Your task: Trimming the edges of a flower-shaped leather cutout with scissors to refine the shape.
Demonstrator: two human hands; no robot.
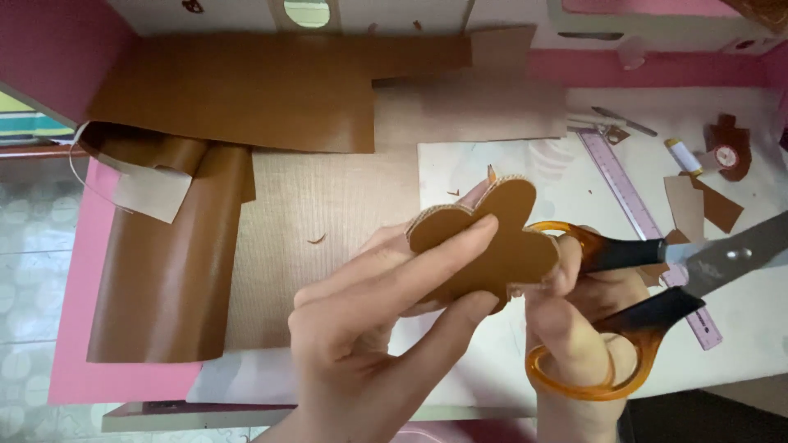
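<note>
- The left hand [369,328], low in the middle of the frame, pinches a brown lobed leather cut-out [484,242]: the forefinger lies across its face, other fingers sit behind it, so the grip is closed on the piece.
- The cut-out sits at the centre of the frame, held up above the table, its rounded lobes pointing up and to the right, its fuzzy trimmed edge showing along the top.
- The right hand [579,320], at lower centre-right, has its fingers through the amber loops of a pair of scissors [648,283], a closed hold on the handles.
- Key relation: the scissors lie just right of the cut-out, with their long axis running from the loops beside the piece out toward the right edge. The blades point away from the leather and look shut or nearly so.
- The right hand's fingertips also touch the right rim of the cut-out, so both hands meet at the piece.
- On the table behind: a brown leather sheet [246,90] at upper left with a rolled part below it, a purple ruler [640,213] running diagonally at right, a thread spool [683,156] and small leather scraps [706,205] at upper right.
</note>
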